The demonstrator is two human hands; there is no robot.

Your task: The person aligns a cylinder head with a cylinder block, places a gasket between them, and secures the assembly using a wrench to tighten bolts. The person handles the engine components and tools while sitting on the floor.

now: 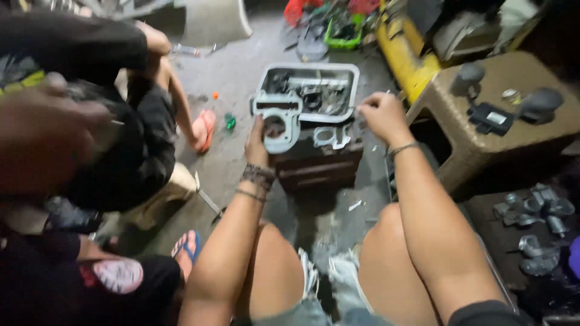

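the left hand (258,140) is up against the grey metal casting (279,118), thumb pressed on the near edge just below its round bore, the other fingers tucked behind where i can't see them. the casting lies with its long axis running far to near, its far end propped on the near left rim of the pale tray (353,77), its near end over the dark wooden block (317,166) that serves as a small bench. so the piece sits directly ahead of the left fingers and touching them; the right hand (382,115) is off to its right, at the tray's near right corner, fingertips pressed together on something small and thin — too tiny and blurred to name. a second, smaller bracket (331,136) lies between the two hands on the block. the tray's contents are a tangle of dark parts, hard to separate. on the left, another person's blurred hand (45,136) fills the frame edge, and a sandalled foot (204,130) rests on the concrete floor (229,72).
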